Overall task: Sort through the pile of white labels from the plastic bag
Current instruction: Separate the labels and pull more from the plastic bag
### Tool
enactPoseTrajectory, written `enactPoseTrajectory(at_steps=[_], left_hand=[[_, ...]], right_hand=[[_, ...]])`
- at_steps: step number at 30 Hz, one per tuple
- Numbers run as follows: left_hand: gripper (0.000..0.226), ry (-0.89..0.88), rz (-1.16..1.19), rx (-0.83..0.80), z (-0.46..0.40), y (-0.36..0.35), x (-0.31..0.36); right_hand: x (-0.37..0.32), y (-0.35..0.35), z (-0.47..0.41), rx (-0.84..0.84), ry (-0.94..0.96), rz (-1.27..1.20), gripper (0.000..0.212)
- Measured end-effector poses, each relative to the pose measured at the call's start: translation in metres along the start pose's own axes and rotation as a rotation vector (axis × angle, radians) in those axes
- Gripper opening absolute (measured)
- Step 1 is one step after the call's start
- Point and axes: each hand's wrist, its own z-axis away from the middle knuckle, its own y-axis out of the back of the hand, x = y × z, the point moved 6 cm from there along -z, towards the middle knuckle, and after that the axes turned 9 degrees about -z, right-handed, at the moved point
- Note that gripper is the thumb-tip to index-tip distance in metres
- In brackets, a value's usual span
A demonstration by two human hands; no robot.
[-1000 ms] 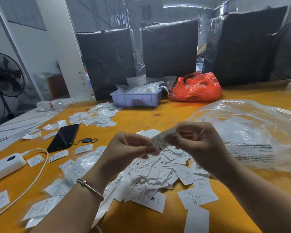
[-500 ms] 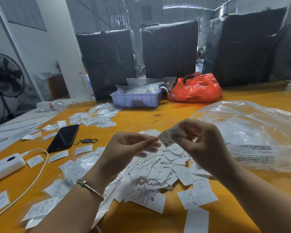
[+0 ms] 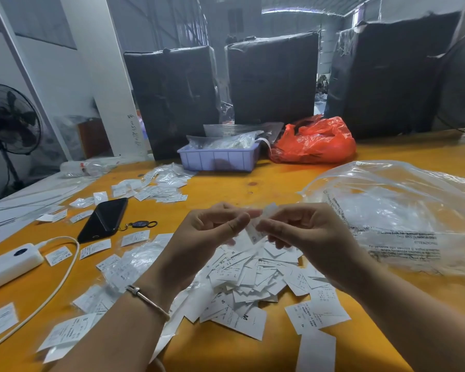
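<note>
A heap of white labels (image 3: 253,275) with size letters lies on the orange table (image 3: 253,181) in front of me. Above it both hands meet on one small white label (image 3: 255,230), blurred by motion. My left hand (image 3: 207,234) pinches its left side between thumb and fingers. My right hand (image 3: 306,232) pinches its right side, fingers curled. The large clear plastic bag (image 3: 403,210) lies crumpled on the table to the right of my hands.
A black phone (image 3: 104,218) with a key fob, a white power bank (image 3: 10,264) and cable lie left among scattered labels. A lilac tray (image 3: 218,158) and red bag (image 3: 314,142) sit at the back, before black wrapped bales. A fan (image 3: 8,119) stands far left.
The left hand had let go of the label half a second ago; now it pinches it again. The label has turned and dropped slightly between both hands.
</note>
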Motion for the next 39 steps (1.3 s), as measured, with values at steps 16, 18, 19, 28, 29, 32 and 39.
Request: enactPoseTrajectory(at_steps=[16,18,19,28,29,32,39], left_hand=[[0.022,-0.084,-0.085,0.109,0.002,0.004,0.004],[0.024,-0.102,-0.076,0.106,0.002,0.003,0.005],[0.024,-0.110,-0.072,0.104,0.002,0.003,0.006],[0.021,-0.126,-0.078,0.079,0.003,0.002,0.008],[0.021,-0.126,-0.084,0.079,0.003,0.002,0.008],[0.021,-0.126,-0.099,0.084,0.003,0.003,0.008],[0.021,-0.118,-0.126,0.088,0.003,0.004,0.007]], right_hand=[[-0.032,0.022,0.009,0.435,0.244,0.291,0.027],[-0.043,0.022,0.012,0.463,0.328,0.243,0.031],[-0.048,0.019,0.012,0.441,0.370,0.269,0.035],[-0.050,-0.009,0.017,0.238,0.500,0.638,0.044],[-0.049,-0.009,0.017,0.239,0.500,0.658,0.043],[-0.047,-0.008,0.016,0.250,0.496,0.714,0.044],[-0.047,-0.005,0.015,0.263,0.496,0.733,0.042]])
